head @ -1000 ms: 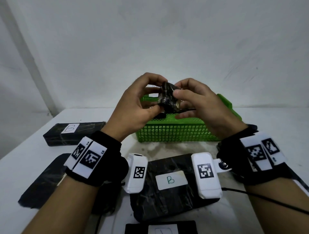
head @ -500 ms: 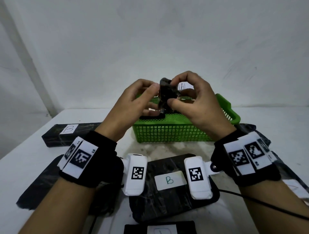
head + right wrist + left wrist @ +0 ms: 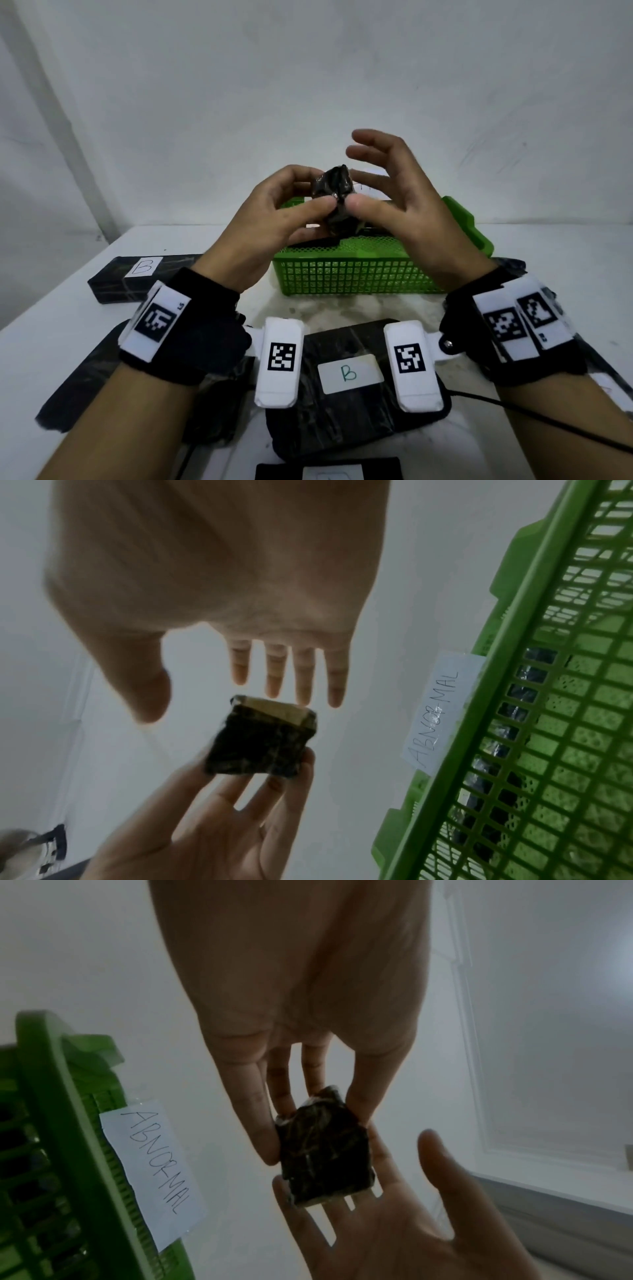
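Note:
A small block wrapped in black plastic point(image 3: 333, 187) is held up above the green mesh basket point(image 3: 342, 274). My left hand point(image 3: 318, 190) pinches it between thumb and fingers; the left wrist view shows the same block point(image 3: 325, 1153) in that pinch. My right hand point(image 3: 370, 164) is beside it with fingers spread and holds nothing. In the right wrist view its fingertips point(image 3: 303, 696) hover just above the block point(image 3: 263, 742), the thumb apart from it. A paper label reading ABNORMAL point(image 3: 154, 1172) is taped on the basket's far wall point(image 3: 548, 669).
Black wrapped packs lie on the white table: one labelled B point(image 3: 349, 373) under my wrists, another B pack point(image 3: 137, 277) at back left, a flat one point(image 3: 78, 377) at left, one at the near edge point(image 3: 329, 469). A black cable point(image 3: 548, 421) runs at right.
My right hand has let go of the block and spread its fingers. The left hand keeps the block pinched above the basket.

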The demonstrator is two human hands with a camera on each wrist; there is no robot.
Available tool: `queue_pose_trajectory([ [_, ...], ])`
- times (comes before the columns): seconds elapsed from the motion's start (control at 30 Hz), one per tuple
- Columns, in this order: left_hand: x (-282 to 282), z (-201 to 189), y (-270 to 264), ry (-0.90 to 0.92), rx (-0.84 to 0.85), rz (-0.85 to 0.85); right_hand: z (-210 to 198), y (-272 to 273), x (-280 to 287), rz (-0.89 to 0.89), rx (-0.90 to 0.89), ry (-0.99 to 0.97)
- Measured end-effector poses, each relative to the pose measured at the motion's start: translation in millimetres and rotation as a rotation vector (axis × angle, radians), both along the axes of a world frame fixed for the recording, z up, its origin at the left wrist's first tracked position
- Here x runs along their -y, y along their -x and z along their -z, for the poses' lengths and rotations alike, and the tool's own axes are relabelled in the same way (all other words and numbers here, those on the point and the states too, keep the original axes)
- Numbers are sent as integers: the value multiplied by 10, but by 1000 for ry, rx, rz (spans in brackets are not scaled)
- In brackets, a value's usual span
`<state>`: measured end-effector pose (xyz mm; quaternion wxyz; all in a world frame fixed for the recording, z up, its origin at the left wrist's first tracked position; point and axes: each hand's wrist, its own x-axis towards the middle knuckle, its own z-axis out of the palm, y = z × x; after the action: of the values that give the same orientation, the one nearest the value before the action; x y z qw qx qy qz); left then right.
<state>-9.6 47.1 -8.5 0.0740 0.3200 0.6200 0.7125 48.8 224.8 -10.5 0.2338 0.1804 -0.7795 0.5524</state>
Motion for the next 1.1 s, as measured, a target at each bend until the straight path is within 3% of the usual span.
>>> queue_pose_trajectory([
  [0.27,4,2,-63,122,-174,-26,32,82,-89,123,141,-25],
  [0.53,-19,16,-39,109,-184,-33,49,87,-14,241,12,-88],
  [0.63,-5,40,13,132,-226,-90,65,80,-50,149,97,-74],
  [0.73,3,50,37,138,-268,-100,20,48,-120,-17,270,81],
  [0.87,-21,51,7,179,-357,-65,0,41,-143,-50,411,134],
  [1.1,-18,53,-20,165,-386,-22,49,98,16,116,248,113],
])
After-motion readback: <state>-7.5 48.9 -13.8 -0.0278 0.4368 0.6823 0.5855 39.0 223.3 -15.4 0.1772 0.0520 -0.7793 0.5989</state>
